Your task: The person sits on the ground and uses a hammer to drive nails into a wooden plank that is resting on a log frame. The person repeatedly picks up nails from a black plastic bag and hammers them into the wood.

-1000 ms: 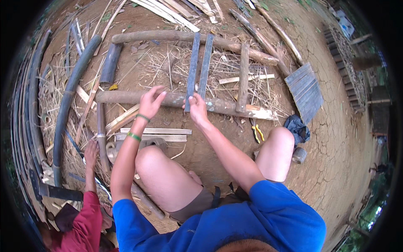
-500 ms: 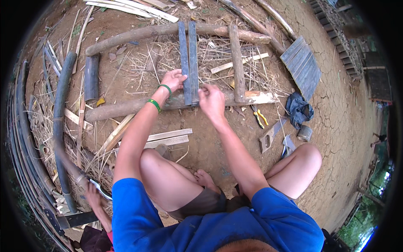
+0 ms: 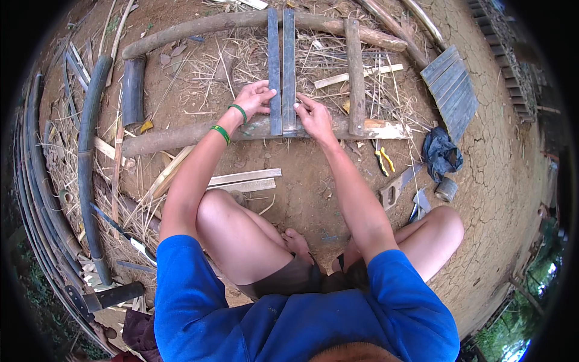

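Note:
Two dark, flat bamboo slats lie side by side across a frame of two round logs. My left hand (image 3: 254, 100) grips the edge of the left slat (image 3: 274, 66), its thumb tip on the slat's face. At the outer edge of the right slat (image 3: 289, 66), my right hand (image 3: 315, 122) has thumb and fingers closed in a pinch. Both slats reach from the far log (image 3: 199, 32) to the near log (image 3: 181, 137), with a narrow gap between them. Farther right, a round wooden crosspiece (image 3: 355, 72) joins the same logs.
Yellow-handled pliers (image 3: 383, 161), a handsaw (image 3: 392, 192), a black plastic bag (image 3: 442, 154) and a can (image 3: 446, 189) lie to the right. A slatted panel (image 3: 451, 90) leans beyond them. Bamboo poles (image 3: 90, 163) and a broad blade (image 3: 114, 295) are on the left; cut strips (image 3: 244, 180) lie nearer me.
The slats now lie more parallel, with a wider gap at the far end. Another person's hand at the lower left has left the picture. My view has shifted slightly.

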Tool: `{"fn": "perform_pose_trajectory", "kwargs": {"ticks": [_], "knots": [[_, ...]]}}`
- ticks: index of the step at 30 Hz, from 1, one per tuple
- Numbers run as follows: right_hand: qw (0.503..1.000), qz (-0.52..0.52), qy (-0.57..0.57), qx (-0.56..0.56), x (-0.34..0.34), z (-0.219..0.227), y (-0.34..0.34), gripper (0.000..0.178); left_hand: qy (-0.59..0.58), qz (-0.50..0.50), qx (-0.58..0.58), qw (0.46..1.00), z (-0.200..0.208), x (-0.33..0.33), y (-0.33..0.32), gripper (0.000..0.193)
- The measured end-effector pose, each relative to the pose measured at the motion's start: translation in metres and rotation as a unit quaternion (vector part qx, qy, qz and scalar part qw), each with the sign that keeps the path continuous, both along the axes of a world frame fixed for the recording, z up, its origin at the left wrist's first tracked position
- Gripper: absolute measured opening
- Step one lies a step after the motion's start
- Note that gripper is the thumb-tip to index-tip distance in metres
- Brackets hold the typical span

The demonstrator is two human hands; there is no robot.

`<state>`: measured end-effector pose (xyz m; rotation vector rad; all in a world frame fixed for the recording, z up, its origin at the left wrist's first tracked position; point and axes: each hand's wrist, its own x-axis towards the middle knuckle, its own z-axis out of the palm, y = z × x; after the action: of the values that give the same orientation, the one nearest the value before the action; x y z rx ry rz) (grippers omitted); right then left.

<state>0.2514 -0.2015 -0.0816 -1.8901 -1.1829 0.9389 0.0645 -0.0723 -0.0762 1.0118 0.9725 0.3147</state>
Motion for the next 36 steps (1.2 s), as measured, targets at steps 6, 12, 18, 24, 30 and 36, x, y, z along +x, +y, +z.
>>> {"fn": "perform_pose_trajectory", "kwargs": {"ticks": [6, 12, 18, 24, 30, 36], "knots": [[0.999, 0.031, 0.01, -0.033, 0.002, 0.007, 0.001, 0.046, 0.012, 0.003, 0.008, 1.0, 0.0, 0.003, -0.004, 0.036], [0.999, 0.009, 0.029, -0.031, 0.003, 0.006, 0.001, 0.046, -0.008, 0.034, 0.005, 0.999, -0.005, 0.008, -0.016, 0.038], [0.999, 0.003, 0.033, -0.026, 0.004, 0.0, 0.001, 0.045, 0.001, 0.052, -0.001, 0.999, -0.004, 0.012, -0.017, 0.033], [1.0, 0.0, 0.018, -0.024, 0.003, 0.006, 0.001, 0.045, -0.009, 0.059, -0.025, 0.998, -0.001, 0.013, -0.018, 0.029], [1.0, -0.013, 0.015, -0.014, 0.002, 0.003, 0.002, 0.045, 0.099, 0.067, 0.1, 0.988, 0.005, -0.002, -0.011, 0.049], [0.991, -0.005, 0.13, 0.035, 0.009, 0.001, -0.001, 0.052, 0.174, 0.144, 0.419, 0.88, 0.056, -0.096, -0.019, 0.03]]}}
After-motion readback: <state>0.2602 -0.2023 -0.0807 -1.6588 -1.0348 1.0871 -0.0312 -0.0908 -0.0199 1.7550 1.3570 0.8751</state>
